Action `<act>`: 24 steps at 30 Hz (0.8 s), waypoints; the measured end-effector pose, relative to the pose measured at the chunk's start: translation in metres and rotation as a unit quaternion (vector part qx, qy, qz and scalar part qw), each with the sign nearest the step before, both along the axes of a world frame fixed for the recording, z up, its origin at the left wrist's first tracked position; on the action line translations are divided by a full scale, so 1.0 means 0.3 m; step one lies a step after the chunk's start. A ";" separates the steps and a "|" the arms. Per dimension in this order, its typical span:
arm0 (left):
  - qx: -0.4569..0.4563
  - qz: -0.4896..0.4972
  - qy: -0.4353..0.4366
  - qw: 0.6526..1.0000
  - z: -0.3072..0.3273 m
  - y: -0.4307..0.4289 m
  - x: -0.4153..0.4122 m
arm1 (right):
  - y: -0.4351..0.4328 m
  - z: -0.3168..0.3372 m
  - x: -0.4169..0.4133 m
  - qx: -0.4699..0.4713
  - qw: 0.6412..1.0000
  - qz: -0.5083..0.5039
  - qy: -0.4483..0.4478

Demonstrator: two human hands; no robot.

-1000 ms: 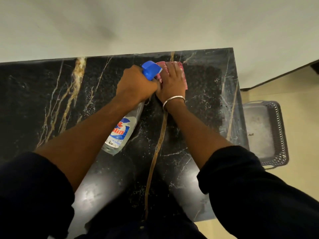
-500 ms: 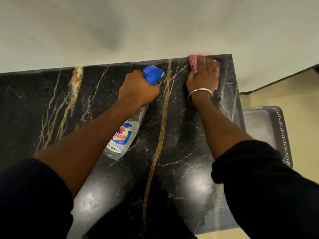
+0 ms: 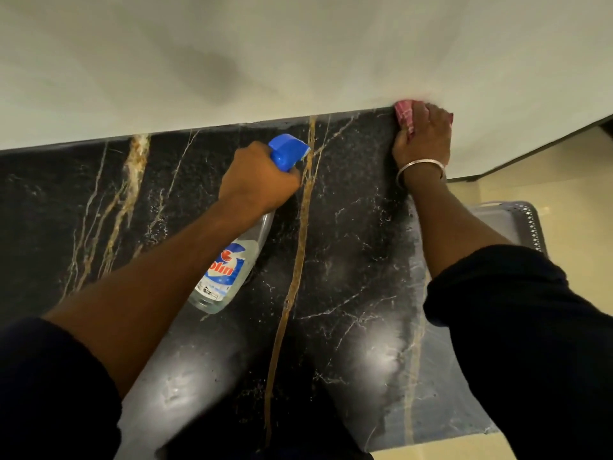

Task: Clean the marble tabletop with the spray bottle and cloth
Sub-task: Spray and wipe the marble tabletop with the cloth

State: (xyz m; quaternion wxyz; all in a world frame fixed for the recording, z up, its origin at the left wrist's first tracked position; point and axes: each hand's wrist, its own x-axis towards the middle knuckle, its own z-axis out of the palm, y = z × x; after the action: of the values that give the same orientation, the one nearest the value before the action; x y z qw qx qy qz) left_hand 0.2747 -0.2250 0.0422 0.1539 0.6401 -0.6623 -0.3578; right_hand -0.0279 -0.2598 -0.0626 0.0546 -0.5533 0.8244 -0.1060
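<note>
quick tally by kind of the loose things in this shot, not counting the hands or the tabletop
spray bottle: 1
cloth: 1
bangle: 1
basket: 1
total: 4

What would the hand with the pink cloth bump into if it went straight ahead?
Probably the white wall: the right hand and cloth sit at the back edge of the tabletop.

black marble tabletop (image 3: 348,227) bears a pink cloth (image 3: 405,120).
</note>
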 end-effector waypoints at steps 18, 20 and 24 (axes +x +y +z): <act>-0.001 0.003 -0.011 1.000 0.070 0.183 -0.019 | 0.324 0.007 0.086 0.016 0.999 0.044 -0.008; -0.002 0.006 -0.009 1.000 0.078 0.201 -0.015 | 0.344 0.011 0.173 0.026 0.999 0.026 -0.027; -0.002 0.001 -0.008 1.000 0.096 0.243 -0.028 | 0.420 0.001 0.338 0.014 0.988 0.145 -0.048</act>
State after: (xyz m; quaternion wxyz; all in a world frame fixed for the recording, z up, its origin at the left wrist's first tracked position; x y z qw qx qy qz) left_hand 0.2663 -0.1522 0.0708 0.1498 0.6434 -0.6635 -0.3512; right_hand 0.0734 -0.1338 -0.0621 0.1170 -0.6605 0.7332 -0.1116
